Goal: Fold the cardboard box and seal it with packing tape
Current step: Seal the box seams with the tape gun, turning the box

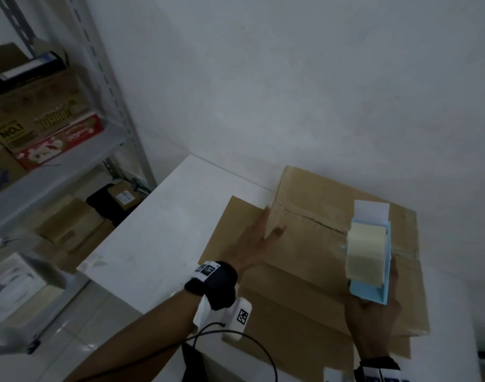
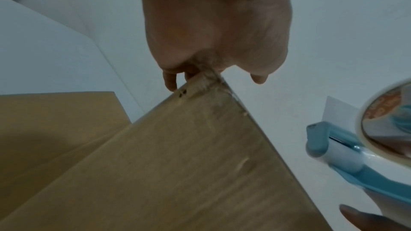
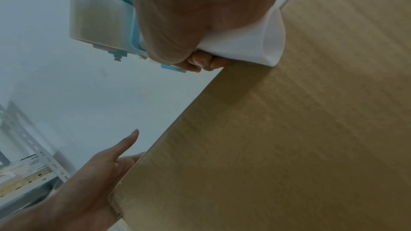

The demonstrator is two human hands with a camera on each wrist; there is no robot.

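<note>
Taping step. My left hand (image 1: 259, 244) lies flat against the left end of the cardboard box (image 1: 313, 260), fingers straight, thumb up on top, nothing gripped; it just steadies the box. My right hand (image 1: 373, 321) is clenched round the white handle of the tape dispenser (image 1: 369, 260), fingers curled under it in the right wrist view. The dispenser is blue, with a pale roll of tape (image 1: 364, 252) on it, and is held over the right part of the box top, front end tilted toward the seam (image 1: 315, 219). Can't tell if it touches the cardboard.

The box sits on the white table (image 1: 158, 244) against the wall, closed up, top flaps meeting at that seam, which runs left to right. A flat sheet of cardboard (image 1: 236, 216) lies under the box and sticks out to the left. Old tape residue on top at the right side; whether fresh tape is on the seam, can't tell, too blurred.

Folding looks done, sealing looks barely begun or about to begin. Next I'd need to press the dispenser's front end onto the seam at one end, keep my left hand pushing so the box doesn't slide, then pull straight along the gap. Shelf (image 1: 59, 158) with boxes at far left, not involved.
</note>
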